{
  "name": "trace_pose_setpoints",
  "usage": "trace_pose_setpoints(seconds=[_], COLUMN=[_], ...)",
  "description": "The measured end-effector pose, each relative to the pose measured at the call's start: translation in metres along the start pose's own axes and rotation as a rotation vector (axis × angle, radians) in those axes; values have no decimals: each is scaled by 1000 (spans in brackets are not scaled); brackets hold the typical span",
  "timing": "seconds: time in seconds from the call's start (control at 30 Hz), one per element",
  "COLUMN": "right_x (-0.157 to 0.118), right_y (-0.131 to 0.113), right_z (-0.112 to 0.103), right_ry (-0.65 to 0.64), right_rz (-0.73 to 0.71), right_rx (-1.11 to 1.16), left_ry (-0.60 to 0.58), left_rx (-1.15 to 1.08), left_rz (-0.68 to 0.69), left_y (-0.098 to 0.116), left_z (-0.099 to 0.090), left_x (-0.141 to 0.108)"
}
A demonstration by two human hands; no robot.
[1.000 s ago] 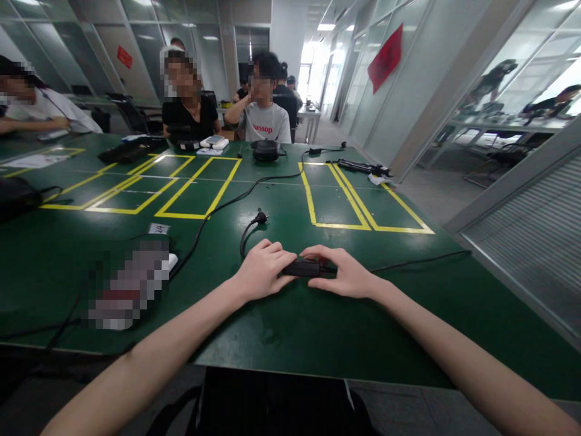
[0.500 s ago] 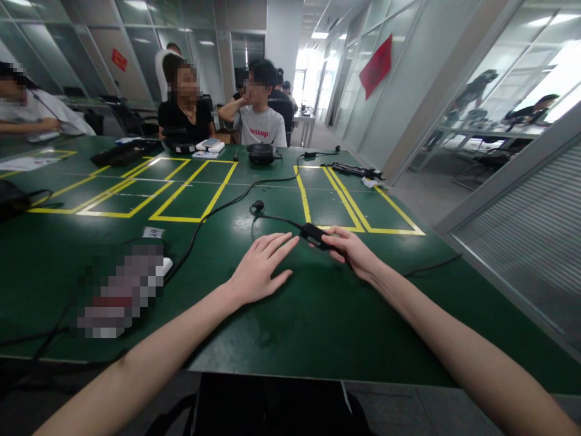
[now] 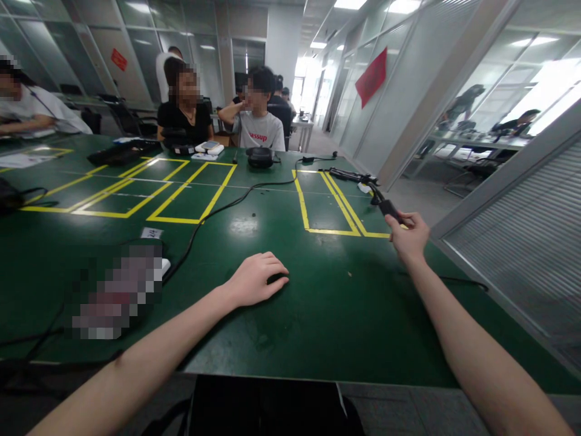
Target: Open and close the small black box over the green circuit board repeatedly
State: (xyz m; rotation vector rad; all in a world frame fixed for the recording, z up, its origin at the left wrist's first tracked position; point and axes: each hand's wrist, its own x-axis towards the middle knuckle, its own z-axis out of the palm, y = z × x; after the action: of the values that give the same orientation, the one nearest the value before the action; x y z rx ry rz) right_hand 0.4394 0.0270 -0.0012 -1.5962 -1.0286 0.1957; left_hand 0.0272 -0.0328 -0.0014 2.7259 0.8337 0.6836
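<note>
My right hand (image 3: 411, 235) is closed around a small black power adapter (image 3: 389, 209), raised near the right edge of the green table (image 3: 327, 327). A cable runs from the adapter's far end, its dangling tip blurred against a folded black tripod-like stand (image 3: 347, 175). Behind my right wrist, a black cord (image 3: 463, 281) lies over the table's right edge. My left hand (image 3: 258, 278) rests palm-down on the tabletop, fingers loosely bent, thumb apart, holding nothing.
Yellow tape (image 3: 333, 232) marks rectangles on the tabletop. A long black cable (image 3: 236, 200) crosses it, left of which lies a pixelated object (image 3: 120, 290) beside a small white label (image 3: 151, 233). Across the table are a black case (image 3: 260, 157) and seated people.
My right hand has carried the adapter and its cable rightward and away from my left hand. My left hand stays nearly in place, its fingers now more bent.
</note>
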Motion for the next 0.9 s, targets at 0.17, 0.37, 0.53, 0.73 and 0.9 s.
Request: trace_pose_setpoints(seconds=[0.17,0.37,0.53,0.73,0.9], right_x=[-3,-1,2,6,9], right_y=[12,20,21,24,27], right_z=[-1,-1,0,-2,-4], right_ry=[-134,-350,-180,-143,-163], right_rz=[-52,-165,-68,-7,3], right_rx=[-444,-333,-552,-666,-544], left_ry=[12,7,6,6,6], left_rx=[-26,-41,-31,-43,-60], left_rz=[2,-8,-10,-7,-4], left_y=[0,0,1,0,-1], left_z=[0,-1,-2,-1,0], left_x=[-1,-1,-1,-2,-2])
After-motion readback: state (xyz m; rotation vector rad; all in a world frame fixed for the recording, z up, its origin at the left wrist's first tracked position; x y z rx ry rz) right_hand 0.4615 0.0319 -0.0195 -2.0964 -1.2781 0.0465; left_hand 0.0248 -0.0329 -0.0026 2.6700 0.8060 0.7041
